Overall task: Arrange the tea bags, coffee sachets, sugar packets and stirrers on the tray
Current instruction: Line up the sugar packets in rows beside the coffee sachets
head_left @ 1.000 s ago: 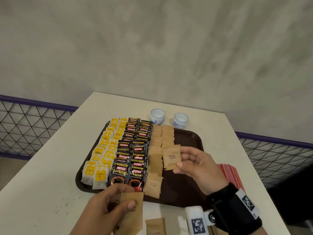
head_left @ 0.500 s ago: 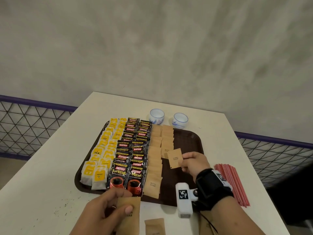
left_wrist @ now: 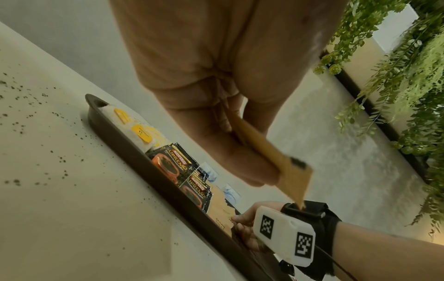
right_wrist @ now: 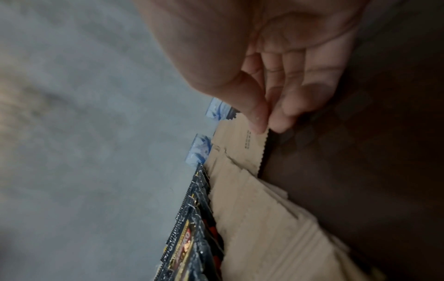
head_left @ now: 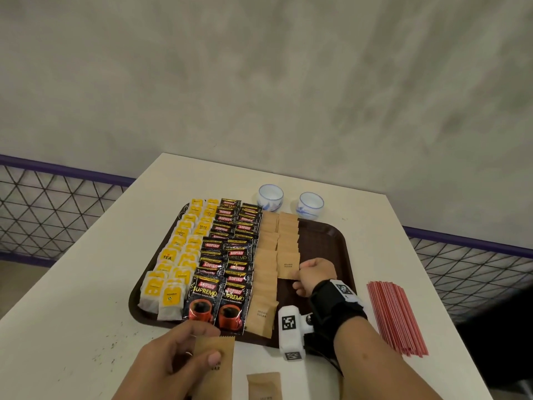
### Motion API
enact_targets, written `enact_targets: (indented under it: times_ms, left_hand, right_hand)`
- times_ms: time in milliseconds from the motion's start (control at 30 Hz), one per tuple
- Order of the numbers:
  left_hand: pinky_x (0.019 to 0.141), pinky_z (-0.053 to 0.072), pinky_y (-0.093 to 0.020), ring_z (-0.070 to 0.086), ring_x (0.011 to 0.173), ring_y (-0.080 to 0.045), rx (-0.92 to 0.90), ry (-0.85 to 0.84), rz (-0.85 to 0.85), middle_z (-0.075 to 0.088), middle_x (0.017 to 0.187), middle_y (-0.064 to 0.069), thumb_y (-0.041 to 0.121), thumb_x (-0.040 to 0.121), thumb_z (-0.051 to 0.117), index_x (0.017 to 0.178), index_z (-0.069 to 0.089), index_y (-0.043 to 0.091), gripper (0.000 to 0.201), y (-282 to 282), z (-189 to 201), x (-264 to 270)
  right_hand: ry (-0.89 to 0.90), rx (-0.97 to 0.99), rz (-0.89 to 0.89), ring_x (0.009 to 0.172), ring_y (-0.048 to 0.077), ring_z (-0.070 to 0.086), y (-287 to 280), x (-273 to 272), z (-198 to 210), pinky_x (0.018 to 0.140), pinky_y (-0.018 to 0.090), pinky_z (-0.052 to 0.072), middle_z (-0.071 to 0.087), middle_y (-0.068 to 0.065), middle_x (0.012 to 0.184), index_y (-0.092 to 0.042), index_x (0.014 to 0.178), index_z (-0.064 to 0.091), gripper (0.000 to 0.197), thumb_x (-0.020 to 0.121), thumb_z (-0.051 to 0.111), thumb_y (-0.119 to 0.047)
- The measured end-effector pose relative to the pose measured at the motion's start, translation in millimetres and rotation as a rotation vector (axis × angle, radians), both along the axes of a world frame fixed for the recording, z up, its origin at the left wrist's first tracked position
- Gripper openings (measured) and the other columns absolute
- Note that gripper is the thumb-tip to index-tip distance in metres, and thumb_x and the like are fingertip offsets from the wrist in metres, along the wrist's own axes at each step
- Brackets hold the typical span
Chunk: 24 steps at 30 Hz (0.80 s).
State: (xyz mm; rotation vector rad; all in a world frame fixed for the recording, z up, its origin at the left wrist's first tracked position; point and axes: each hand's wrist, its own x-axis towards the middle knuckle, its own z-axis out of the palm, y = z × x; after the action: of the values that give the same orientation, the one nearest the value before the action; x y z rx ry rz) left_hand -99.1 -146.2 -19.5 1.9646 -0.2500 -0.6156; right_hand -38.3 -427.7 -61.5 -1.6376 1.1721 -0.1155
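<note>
Two sugar columns sit on the tray; the right one is short, ending mid-tray. Right hand pinches a sugar packet by its 3 o'clock edge, thumb and forefinger pressed together, laying it on that column's near end. Left hand, at 6 o'clock off the tray, pinches a second packet. Stirrers lie on the table at 3 o'clock.

Risks, judged: a fingertip dragging on release skews the overlapped packets beneath; the wrist camera could nudge the left column's near end.
</note>
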Motion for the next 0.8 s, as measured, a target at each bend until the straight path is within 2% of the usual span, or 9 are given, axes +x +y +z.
enact_targets:
  times_ms: [67,167,200,267,333,467,600,733,800]
  left_hand:
    - [0.068,0.053,-0.015,0.067,0.075,0.001,0.003,0.018,0.009,0.071,0.079,0.026,0.052,0.059,0.069,0.089,0.065,0.046,0.03,-1,-1,0]
    - [0.062,0.05,-0.013,0.067,0.076,0.001,-0.01,-0.013,-0.006,0.071,0.081,0.025,0.077,0.037,0.063,0.096,0.063,0.037,0.071,-1,-3,0]
    - [0.063,0.051,-0.013,0.068,0.076,-0.002,-0.005,-0.023,0.001,0.072,0.081,0.024,0.075,0.04,0.066,0.097,0.064,0.036,0.069,-2,-4,0]
    - [0.064,0.051,-0.014,0.068,0.077,-0.006,0.018,-0.027,0.03,0.071,0.079,0.025,0.047,0.063,0.074,0.099,0.064,0.032,0.039,-3,-4,0]
    - [0.061,0.048,-0.012,0.068,0.077,-0.007,0.032,-0.047,0.031,0.072,0.078,0.023,0.031,0.075,0.072,0.098,0.064,0.032,0.024,-4,-6,0]
    - [0.055,0.046,-0.011,0.067,0.071,-0.009,0.012,-0.046,0.02,0.073,0.079,0.018,0.027,0.078,0.071,0.095,0.064,0.032,0.02,-7,-6,-1]
    - [0.054,0.05,-0.012,0.068,0.072,-0.006,-0.015,-0.058,0.018,0.072,0.08,0.017,0.023,0.079,0.071,0.094,0.064,0.03,0.018,-7,-4,-3]
    - [0.053,0.049,-0.012,0.067,0.072,-0.001,-0.012,-0.053,0.014,0.072,0.079,0.02,0.025,0.079,0.071,0.094,0.063,0.032,0.018,-7,-2,-5]
    - [0.054,0.048,-0.01,0.066,0.069,0.0,-0.008,-0.06,0.011,0.072,0.077,0.02,0.027,0.079,0.07,0.095,0.063,0.033,0.019,-7,-2,-5]
  right_hand:
    - [0.017,-0.029,0.025,0.044,0.021,0.054,0,-2,3,0.043,0.026,0.044,0.072,0.013,0.072,-0.01,0.073,0.053,0.02,0.092,0.054,-0.004]
    - [0.084,-0.037,0.066,0.041,0.018,0.052,-2,-3,8,0.04,0.024,0.04,0.072,0.013,0.073,-0.007,0.077,0.062,0.011,0.088,0.062,-0.005]
    - [0.116,-0.039,0.085,0.04,0.017,0.051,-2,-3,10,0.04,0.023,0.039,0.071,0.012,0.071,-0.006,0.082,0.066,0.004,0.086,0.064,-0.006]
    - [0.171,-0.052,0.112,0.038,0.015,0.05,-2,-1,13,0.04,0.023,0.04,0.069,0.01,0.067,-0.006,0.088,0.068,0.006,0.084,0.069,-0.009]
    - [0.204,-0.065,0.12,0.038,0.014,0.051,-2,2,15,0.041,0.023,0.041,0.068,0.009,0.064,-0.007,0.087,0.067,0.01,0.082,0.073,-0.011]
    - [0.234,-0.107,0.132,0.038,0.013,0.052,0,3,14,0.045,0.025,0.045,0.065,0.008,0.059,-0.01,0.081,0.064,0.012,0.08,0.075,-0.014]
    - [0.185,-0.12,0.139,0.046,0.018,0.054,1,0,10,0.055,0.029,0.052,0.071,0.015,0.076,-0.008,0.089,0.067,0.014,0.079,0.076,-0.012]
    - [0.186,-0.165,0.156,0.067,0.026,0.062,4,2,8,0.072,0.036,0.059,0.073,0.017,0.088,-0.012,0.078,0.058,0.023,0.074,0.081,-0.015]
    - [0.207,-0.189,0.163,0.073,0.028,0.067,4,3,8,0.075,0.037,0.06,0.073,0.016,0.089,-0.009,0.081,0.061,0.021,0.076,0.08,-0.018]
